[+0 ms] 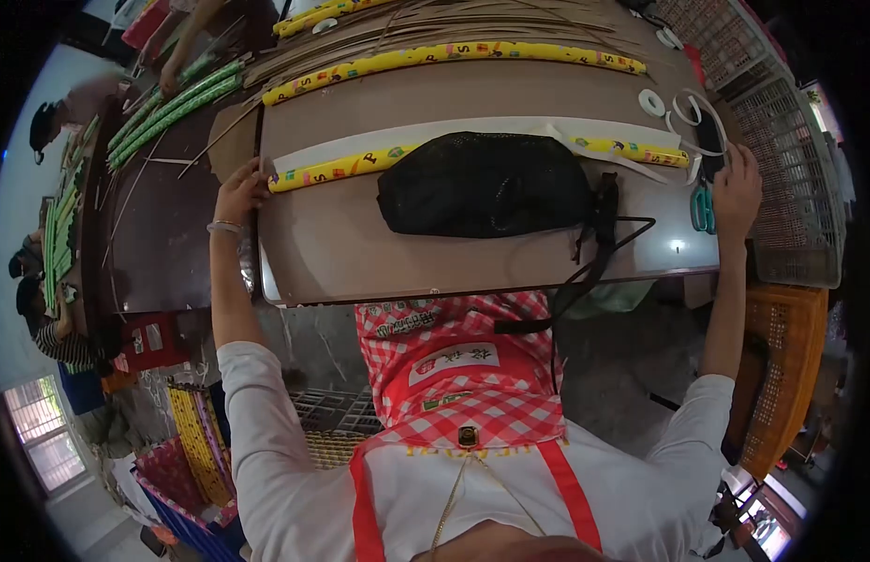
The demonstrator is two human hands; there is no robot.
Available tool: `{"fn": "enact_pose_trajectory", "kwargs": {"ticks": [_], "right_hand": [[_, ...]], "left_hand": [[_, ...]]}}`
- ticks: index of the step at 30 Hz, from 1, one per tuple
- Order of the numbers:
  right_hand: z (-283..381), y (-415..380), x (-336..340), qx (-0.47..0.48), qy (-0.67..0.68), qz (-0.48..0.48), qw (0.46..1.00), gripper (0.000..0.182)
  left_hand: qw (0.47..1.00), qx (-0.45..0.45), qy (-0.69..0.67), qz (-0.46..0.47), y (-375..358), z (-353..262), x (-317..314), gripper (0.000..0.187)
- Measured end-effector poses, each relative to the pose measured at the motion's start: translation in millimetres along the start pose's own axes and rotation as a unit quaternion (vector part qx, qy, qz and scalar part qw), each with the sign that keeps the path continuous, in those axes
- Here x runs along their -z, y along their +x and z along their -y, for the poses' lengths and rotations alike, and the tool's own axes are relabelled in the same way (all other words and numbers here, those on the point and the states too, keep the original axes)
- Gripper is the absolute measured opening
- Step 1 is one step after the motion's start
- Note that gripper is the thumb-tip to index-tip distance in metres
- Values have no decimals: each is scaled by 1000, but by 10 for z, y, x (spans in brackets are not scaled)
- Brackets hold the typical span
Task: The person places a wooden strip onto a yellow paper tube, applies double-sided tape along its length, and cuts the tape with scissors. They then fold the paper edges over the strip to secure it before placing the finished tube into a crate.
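My left hand (241, 197) has its fingers closed on the left end of a yellow patterned wrapping-paper roll (337, 170). This roll lies across the table, with a white paper edge (360, 140) showing along its far side. A black mesh bag (491, 184) with a dangling strap covers its middle. At the right table edge, my right hand (737, 192) has bent, closed fingers beside the roll's right end; what they grip is hard to see. A white strip (632, 170) curls near that hand. Teal-handled scissors (703, 208) lie just left of it.
Another yellow roll (454, 60) lies farther back, before a pile of thin brown sticks (444, 23). Tape rolls (651, 103) sit at the right. Grey plastic crates (781, 159) stand beyond the right edge. Green rolls (177, 110) and other people are at the left.
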State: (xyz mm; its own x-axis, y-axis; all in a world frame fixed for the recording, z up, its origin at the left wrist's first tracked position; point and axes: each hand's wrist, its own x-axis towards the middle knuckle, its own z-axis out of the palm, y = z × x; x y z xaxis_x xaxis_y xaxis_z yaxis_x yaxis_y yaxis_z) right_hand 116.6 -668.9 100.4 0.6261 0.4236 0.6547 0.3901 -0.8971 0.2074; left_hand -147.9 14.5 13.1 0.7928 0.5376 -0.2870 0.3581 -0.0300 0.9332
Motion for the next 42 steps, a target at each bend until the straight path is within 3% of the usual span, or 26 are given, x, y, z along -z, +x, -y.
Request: {"fn": "enact_pose_trajectory", "kwargs": {"ticks": [1, 3, 4, 6, 9, 11, 13, 14, 17, 22, 34, 36, 38, 41, 42], "right_hand": [[229, 48, 60, 4, 77, 44, 996, 28], [639, 91, 132, 48, 191, 101, 975, 26], [814, 109, 138, 70, 231, 123, 963, 26], [1027, 152, 111, 127, 291, 165, 934, 28], [1099, 172, -78, 133, 308, 251, 908, 38], [1131, 188, -129, 67, 299, 321, 896, 41], [1093, 175, -236, 54, 325, 326, 886, 36], [1078, 181, -294, 39, 333, 340, 879, 35], [1000, 119, -465, 89, 331, 296, 892, 34], [964, 94, -621, 74, 359, 286, 885, 30], [1000, 144, -440, 61, 391, 268, 878, 33], [1004, 138, -343, 94, 347, 236, 903, 31], [1025, 145, -262, 99, 355, 205, 907, 28], [911, -7, -185, 2, 378, 205, 903, 24], [890, -89, -132, -21, 358, 177, 916, 22]], "left_hand": [[1000, 0, 4, -4, -77, -44, -45, 30], [953, -162, 186, -178, -217, -117, -177, 30], [923, -286, 187, -177, -182, 1, -171, 31], [892, -313, 292, -142, -489, -258, -480, 30], [793, -410, 447, -62, -674, -399, -783, 36], [806, -382, 453, -7, -647, -350, -932, 39], [760, -424, 492, -7, -584, -320, -1062, 40], [764, -433, 478, -4, -522, -252, -1109, 40], [780, -370, 505, -4, -435, -164, -1205, 42], [762, -416, 495, -41, -432, -163, -1307, 34], [758, -408, 509, -23, -532, -246, -1376, 38], [758, -401, 514, -13, -531, -287, -1357, 38], [751, -462, 472, -7, -506, -336, -1291, 35], [775, -416, 476, -15, -471, -547, -1075, 29], [769, -459, 440, -62, -316, -518, -961, 21]]}}
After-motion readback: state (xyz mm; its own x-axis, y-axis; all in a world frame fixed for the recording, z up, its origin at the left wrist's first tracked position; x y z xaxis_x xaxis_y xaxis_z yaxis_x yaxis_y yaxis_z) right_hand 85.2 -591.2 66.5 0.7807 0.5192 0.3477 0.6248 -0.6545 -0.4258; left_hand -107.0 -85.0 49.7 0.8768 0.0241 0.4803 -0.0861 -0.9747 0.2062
